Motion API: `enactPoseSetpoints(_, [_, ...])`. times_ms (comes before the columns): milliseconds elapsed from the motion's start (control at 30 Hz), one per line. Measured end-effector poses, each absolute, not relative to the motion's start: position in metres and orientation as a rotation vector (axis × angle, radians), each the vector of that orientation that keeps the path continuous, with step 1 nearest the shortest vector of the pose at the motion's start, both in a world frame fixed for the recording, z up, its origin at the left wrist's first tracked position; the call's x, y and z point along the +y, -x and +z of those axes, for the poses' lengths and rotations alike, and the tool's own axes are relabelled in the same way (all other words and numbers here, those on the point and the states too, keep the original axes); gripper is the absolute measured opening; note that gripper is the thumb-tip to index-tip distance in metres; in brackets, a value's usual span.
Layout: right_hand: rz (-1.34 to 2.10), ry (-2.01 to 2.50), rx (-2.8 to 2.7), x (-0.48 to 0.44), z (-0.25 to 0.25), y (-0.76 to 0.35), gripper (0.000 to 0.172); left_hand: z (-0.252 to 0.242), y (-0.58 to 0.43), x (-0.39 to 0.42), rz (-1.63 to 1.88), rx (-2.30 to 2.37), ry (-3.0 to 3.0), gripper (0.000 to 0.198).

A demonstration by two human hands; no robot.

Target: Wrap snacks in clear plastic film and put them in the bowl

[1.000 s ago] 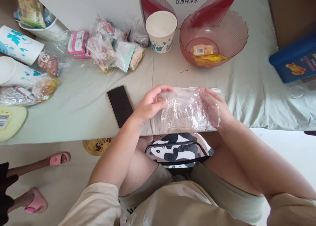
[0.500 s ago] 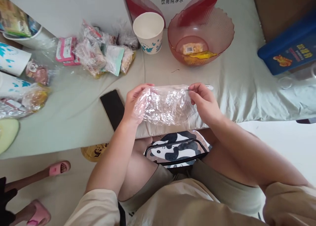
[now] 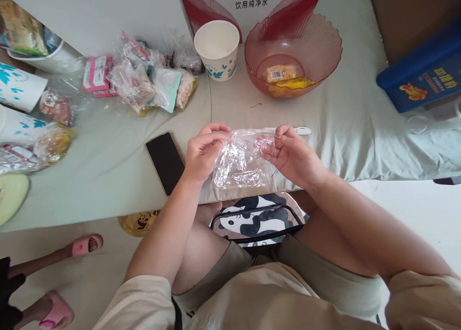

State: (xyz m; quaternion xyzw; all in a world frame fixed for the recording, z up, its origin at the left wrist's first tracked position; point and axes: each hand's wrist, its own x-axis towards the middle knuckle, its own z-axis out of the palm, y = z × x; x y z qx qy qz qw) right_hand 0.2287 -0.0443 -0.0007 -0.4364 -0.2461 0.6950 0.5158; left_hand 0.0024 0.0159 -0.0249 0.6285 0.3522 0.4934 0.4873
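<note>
A crinkled clear plastic bag (image 3: 241,159) is stretched between my two hands, over the front edge of the cloth-covered surface. My left hand (image 3: 206,152) pinches its left upper corner between thumb and fingers. At the right upper corner, my right hand (image 3: 297,154) pinches the film, its other fingers lying behind or inside the clear plastic; I cannot tell which. Just beyond the bag lies a slim white tool (image 3: 303,130), partly hidden by my right fingers. A dark-screened phone (image 3: 164,162) rests close to my left wrist.
Behind the hands stand a paper cup (image 3: 217,49) and a pink ribbed bowl (image 3: 259,42) holding wrapped snacks. Bagged snacks (image 3: 133,82) are piled left of the cup. A blue box (image 3: 419,75) is at the right. Another person's feet in pink slippers (image 3: 57,311) show at lower left.
My left hand has turned and gathered its corner of the bag, and the right fingers now spread behind or inside the plastic. More of the white tool shows.
</note>
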Motion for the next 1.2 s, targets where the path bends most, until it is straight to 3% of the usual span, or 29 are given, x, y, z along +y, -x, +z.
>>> enactPoseSetpoints(267, [1.782, 1.046, -0.466, -0.043, 0.007, -0.233, 0.035, -0.031, -0.001, 0.016, 1.211, 0.739, -1.613, 0.013])
enactPoseSetpoints(700, [1.481, 1.213, -0.573, -0.036, -0.001, -0.243, 0.023, -0.026, -0.001, 0.012, 1.242, 0.825, -1.547, 0.017])
enactPoseSetpoints(833, [1.643, 1.262, -0.617, -0.040, 0.005, -0.239, 0.040, -0.024, -0.001, 0.013, 1.242, 0.875, -1.577, 0.023])
enactPoseSetpoints(967, [1.613, 1.337, -0.760, -0.041, 0.001, -0.238, 0.061, -0.020, 0.001, 0.013, 1.248, 0.837, -1.720, 0.013])
enactPoseSetpoints(1200, [1.400, 1.499, -0.934, -0.039, -0.006, -0.244, 0.032, -0.020, 0.001, 0.014, 1.212, 0.741, -1.760, 0.020])
